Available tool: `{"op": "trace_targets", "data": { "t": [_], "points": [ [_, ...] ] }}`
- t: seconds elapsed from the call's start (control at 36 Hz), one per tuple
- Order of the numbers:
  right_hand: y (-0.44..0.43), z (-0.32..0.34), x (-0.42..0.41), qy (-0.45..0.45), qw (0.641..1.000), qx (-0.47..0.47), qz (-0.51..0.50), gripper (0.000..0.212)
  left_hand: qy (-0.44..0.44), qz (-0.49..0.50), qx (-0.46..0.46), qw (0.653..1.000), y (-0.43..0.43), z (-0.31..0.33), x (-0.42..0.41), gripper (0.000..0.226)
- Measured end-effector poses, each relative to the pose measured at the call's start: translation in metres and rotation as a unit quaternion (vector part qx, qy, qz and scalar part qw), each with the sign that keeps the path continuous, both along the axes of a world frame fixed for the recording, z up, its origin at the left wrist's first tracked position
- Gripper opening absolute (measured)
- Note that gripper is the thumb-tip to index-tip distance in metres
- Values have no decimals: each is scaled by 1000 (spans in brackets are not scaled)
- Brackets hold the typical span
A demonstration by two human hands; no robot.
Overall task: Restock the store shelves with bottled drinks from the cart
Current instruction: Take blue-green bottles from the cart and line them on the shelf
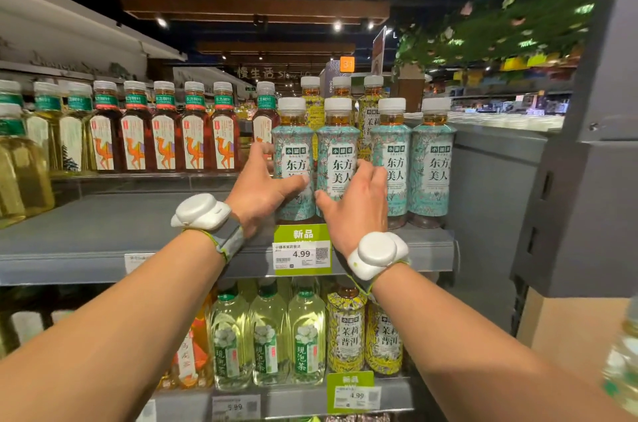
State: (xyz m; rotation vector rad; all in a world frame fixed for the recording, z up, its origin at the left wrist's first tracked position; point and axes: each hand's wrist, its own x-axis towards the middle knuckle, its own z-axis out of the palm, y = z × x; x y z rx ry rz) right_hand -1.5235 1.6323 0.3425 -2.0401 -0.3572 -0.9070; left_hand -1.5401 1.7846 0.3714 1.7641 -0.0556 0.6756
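We had both hands up on the grey top shelf (103,238) in the middle of the frame, each one grasping a bottled drink. Our left hand (264,185) was wrapped round the leftmost teal tea bottle (293,152), thumb laid across the front of its label and fingers reaching behind its left side. Our right hand (357,211) gripped the second teal tea bottle (336,148), thumb low on its left flank and fingers curled into the gap toward the third teal bottle (392,152). A fourth teal bottle (431,159) stood at the right end of the row.

All four stood upright at the shelf's front edge, just above the green price tag (302,254), side by side and nearly touching. Yellow-label bottles (369,114) stood behind them, and camel-label red tea bottles (162,141) lined the rear left. The cart was out of view.

We judged the bottles full, so fairly heavy for their size, with stiff plastic walls that would give a little under a squeeze. The shrink-sleeve labels looked smooth and possibly slick, so a grip round the lower body seemed safest. Their height and narrow bases made tipping into neighbours the likely mishap, so sliding them seemed wiser than lifting.
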Motion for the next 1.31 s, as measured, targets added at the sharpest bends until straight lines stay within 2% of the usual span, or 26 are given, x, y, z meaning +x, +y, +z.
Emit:
{"op": "trace_targets", "data": {
  "t": [0.17, 0.47, 0.56, 0.72, 0.94, 1.08, 1.31],
  "points": [
    [0, -3, -4, -5, 1000, 20, -7, 61, -10, -6, -33, 999, -1, -8, 0, 61],
    [-2, -1, -6, 8, 999, 31, -21, 65, -15, 7, -2, 1000, -8, -7, 5, 63],
    [-3, -2, -4, 9, 999, 31, -27, 67, -24, 5, -7, 1000, -10, -7, 6, 53],
    [0, -3, -2, 6, 998, 43, -42, 66, -30, 5, -2, 1000, -15, -8, 8, 52],
    [2, -8, 0, -19, 997, 58, -49, 61, -26, 1, 0, 1000, -14, -10, 13, 60],
    [1, -8, 2, -9, 998, 53, -34, 62, -24, -10, -19, 999, -14, -11, 15, 59],
    [3, -5, 6, 9, 997, 61, -45, 56, -21, 12, 4, 1000, -14, -11, 18, 60]
  ]
}}
